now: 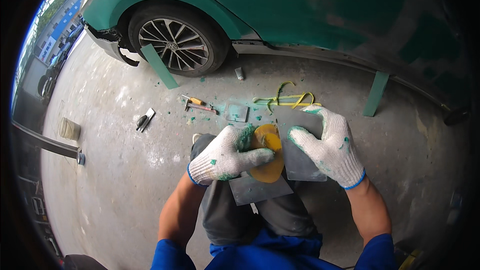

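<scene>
Both my hands wear white knit gloves with blue cuffs, smeared with green paste. My left hand [227,156] is closed on a yellow oval flat piece [266,174], thumb across its face; a darker yellow patch marks its upper part. Below it a grey sheet [262,191] is over my knees; whether my left hand holds this too, I cannot tell. My right hand [332,145] grips a grey rectangular flat plate [302,164], thumb on the near face. The plate stands close against the yellow piece's right edge.
Ahead stands a green-coated car [280,10] with its wheel [175,40]. Green strips [159,67] [376,94] lean against it. On the floor lie a yellow-handled screwdriver [194,100], a clear square sheet [236,112], yellow straps [285,101] and a black-handled tool [145,119]. A bucket [69,129] stands left.
</scene>
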Tool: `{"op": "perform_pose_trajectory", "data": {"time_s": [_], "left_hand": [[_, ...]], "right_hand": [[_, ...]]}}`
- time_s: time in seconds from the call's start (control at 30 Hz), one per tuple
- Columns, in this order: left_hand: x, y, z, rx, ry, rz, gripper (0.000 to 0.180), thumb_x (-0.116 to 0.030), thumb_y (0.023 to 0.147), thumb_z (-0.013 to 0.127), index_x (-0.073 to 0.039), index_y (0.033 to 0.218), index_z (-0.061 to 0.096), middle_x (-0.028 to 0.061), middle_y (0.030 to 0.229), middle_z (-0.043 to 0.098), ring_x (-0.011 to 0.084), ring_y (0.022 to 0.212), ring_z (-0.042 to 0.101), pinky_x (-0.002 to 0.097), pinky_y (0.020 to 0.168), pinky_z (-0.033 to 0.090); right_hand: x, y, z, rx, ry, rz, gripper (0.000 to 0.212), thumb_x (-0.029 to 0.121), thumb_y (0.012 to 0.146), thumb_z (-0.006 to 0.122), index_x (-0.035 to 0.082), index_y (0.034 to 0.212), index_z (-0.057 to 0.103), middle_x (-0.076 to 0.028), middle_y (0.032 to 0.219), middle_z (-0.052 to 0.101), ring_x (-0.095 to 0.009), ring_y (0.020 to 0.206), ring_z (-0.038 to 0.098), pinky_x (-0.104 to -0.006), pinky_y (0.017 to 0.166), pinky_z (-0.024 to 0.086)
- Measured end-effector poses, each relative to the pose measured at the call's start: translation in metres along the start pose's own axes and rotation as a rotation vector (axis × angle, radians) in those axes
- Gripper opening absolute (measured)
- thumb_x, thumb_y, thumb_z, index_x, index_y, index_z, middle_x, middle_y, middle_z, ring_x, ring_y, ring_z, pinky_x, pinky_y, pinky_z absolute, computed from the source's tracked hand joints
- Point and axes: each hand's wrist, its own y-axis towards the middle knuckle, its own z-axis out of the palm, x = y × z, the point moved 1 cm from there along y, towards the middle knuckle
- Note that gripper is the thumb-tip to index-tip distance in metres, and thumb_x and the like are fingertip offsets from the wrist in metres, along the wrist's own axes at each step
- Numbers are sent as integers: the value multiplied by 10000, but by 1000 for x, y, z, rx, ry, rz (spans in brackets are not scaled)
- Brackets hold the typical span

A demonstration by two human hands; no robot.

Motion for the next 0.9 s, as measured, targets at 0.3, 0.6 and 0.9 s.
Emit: {"op": "perform_pose_trajectory", "data": {"time_s": [0.3, 0.6, 0.9], "left_hand": [[2, -7, 12, -122, -484, -152, 658, -161, 738, 861, 43, 1288, 564, 94, 1155, 664, 155, 1019, 633, 310, 928, 506], [10, -20, 46, -263, -585, -218, 487, -126, 917, 682, -4, 1354, 506, 37, 1132, 626, 81, 985, 560, 246, 867, 458], [14, -27, 54, -287, -656, -176, 528, -48, 896, 680, -14, 1380, 474, 32, 1186, 592, 95, 1022, 553, 265, 909, 460]], "right_hand": [[-11, 3, 6, -158, 70, 66, 302, 122, 831, 735, -70, 1046, 643, -154, 834, 673, -237, 756, 653, -359, 691, 533], [-13, 10, 7, -148, 55, 60, 301, 89, 859, 714, -64, 1094, 606, -180, 1005, 644, -273, 893, 650, -375, 782, 536], [-10, 4, 10, -127, 167, 30, 263, 131, 831, 704, -67, 1002, 675, -178, 855, 708, -264, 791, 689, -364, 712, 526]]}}
